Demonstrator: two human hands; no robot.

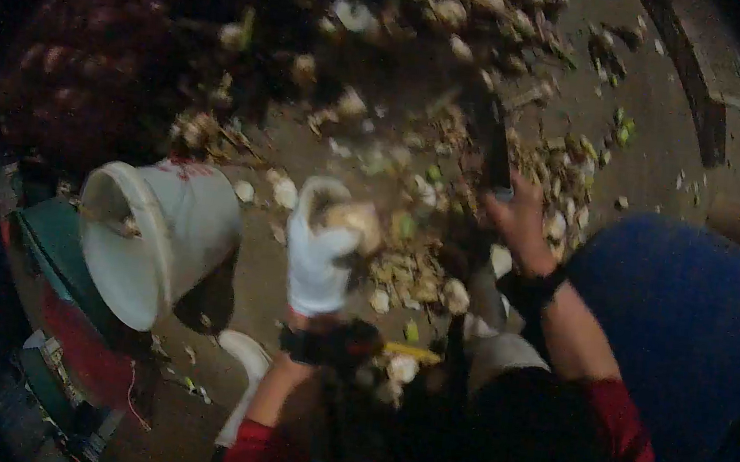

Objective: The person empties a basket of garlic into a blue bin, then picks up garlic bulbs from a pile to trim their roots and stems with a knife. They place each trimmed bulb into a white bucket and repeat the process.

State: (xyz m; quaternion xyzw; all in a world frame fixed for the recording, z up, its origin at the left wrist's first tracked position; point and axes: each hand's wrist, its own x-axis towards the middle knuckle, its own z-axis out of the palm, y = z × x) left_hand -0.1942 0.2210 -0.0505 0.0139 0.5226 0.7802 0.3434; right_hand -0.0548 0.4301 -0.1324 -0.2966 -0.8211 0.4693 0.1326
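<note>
From the head view, the left hand (318, 257), in a white glove, is closed around a pale bulb (355, 221) held above the littered ground (663, 143). The right hand (522, 221) grips a dark blade (495, 150) that points up and away. Peelings (411, 271) lie scattered beneath both hands. A white bucket (164, 238) sits tilted just left of the glove, and a blue rounded object (673, 323) is at the right.
</note>
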